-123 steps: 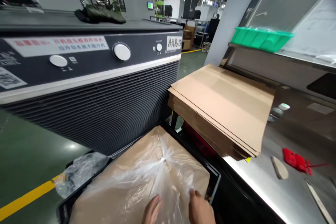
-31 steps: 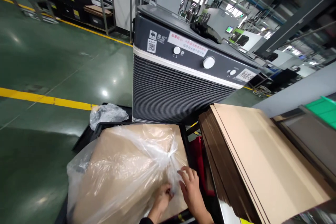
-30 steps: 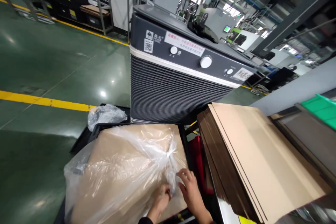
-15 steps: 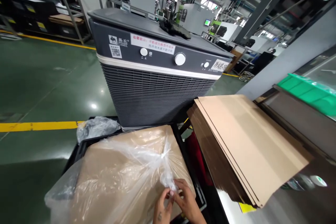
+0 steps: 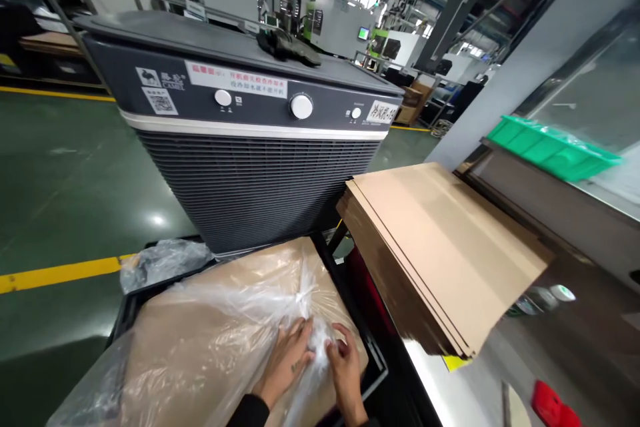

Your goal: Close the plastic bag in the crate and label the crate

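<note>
A clear plastic bag [image 5: 220, 340] covers a flat brown cardboard surface inside a black crate [image 5: 381, 373]. The bag's film is drawn together in a twisted white gather near the right side. My left hand [image 5: 287, 355] lies on the film just left of this gather, its fingers stretched and nothing visibly gripped. On the other side, my right hand [image 5: 345, 363] has its fingers curled, thumb and index at the bunched plastic. Part of the film between the hands is blurred.
Behind the crate stands a grey air cooler [image 5: 260, 180] with white knobs. To the right are stacked cardboard sheets [image 5: 450, 240], a green bin [image 5: 550, 147], a bottle [image 5: 537, 300] and a red object [image 5: 553, 403]. Crumpled plastic [image 5: 165, 263] sits at the crate's far left corner.
My hands were together pinching the loose plastic end; now they are apart. The left has moved up-left onto the film. The view has turned right.
</note>
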Available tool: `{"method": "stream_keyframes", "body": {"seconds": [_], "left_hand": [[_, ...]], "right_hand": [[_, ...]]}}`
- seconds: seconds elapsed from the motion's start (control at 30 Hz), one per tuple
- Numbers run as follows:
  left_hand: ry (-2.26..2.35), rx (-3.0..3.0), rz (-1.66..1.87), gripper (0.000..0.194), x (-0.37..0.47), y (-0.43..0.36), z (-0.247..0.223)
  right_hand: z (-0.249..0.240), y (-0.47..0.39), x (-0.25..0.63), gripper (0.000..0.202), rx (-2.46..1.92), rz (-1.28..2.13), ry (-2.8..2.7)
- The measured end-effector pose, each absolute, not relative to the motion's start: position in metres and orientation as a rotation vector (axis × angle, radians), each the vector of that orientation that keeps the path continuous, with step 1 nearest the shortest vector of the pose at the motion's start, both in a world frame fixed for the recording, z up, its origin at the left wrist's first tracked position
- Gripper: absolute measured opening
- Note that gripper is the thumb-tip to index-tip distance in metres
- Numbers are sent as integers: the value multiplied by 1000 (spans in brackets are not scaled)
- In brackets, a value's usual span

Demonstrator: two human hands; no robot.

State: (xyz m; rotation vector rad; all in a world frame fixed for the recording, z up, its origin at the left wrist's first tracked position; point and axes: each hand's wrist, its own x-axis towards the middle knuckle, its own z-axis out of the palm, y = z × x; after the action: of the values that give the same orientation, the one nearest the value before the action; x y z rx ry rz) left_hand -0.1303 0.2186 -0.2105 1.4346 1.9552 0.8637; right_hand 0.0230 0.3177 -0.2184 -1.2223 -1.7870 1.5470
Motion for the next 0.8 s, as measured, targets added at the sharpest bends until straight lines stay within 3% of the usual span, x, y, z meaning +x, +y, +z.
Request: {"method": "stream_keyframes", "body": {"seconds": [0.17,0.3,0.47,0.63,0.7,0.8], "left_hand": [[2067,1504,673,41,-143,208,-186],[2112,1566,580,38,-156,206,-164],[2137,1552,442,31,-161,208,-176],[2130,1395,334,18,-162,208,-184],[2151,1320,325,12,-164,214,-180],[2193,1179,318,21,-165,229,-176]], "right_hand": [[-214,314,3,33,-1092,1275,-2160],[-210,306,-8,29,-935,1135,-2480],[-209,290,-14,16,-811,1096,-2696],[-200,286,2,43,-1008,1079,-2603],[-202,278,11,46,-1092,1028,-2549],[-209,254,9,53,-1095,1070,-2553]]}}
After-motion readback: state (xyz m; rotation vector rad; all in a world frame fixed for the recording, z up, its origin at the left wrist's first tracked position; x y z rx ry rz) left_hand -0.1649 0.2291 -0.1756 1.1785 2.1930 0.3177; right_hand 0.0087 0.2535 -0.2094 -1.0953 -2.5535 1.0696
